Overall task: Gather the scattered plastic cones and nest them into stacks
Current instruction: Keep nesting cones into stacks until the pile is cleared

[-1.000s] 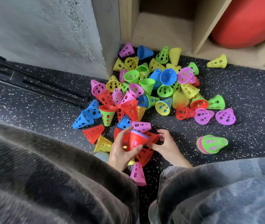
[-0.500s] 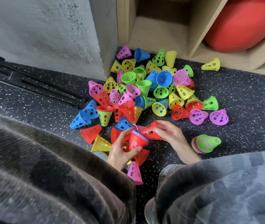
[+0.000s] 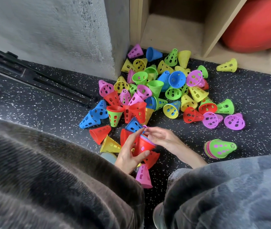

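Head view: left hand (image 3: 129, 155) clamps the red-fronted stack (image 3: 143, 145) low over the floor (image 3: 48, 111); right hand (image 3: 160, 138) pinches at its rim; seating each cone squarely, rims aligned, would likely prevent jamming; loose cones (image 3: 162, 90) lie beyond.

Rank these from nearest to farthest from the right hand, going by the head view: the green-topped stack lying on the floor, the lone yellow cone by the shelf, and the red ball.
1. The green-topped stack, on the floor to the right of the right hand.
2. The lone yellow cone, farther up and right, beside the shelf base.
3. The red ball, inside the shelf at top right.
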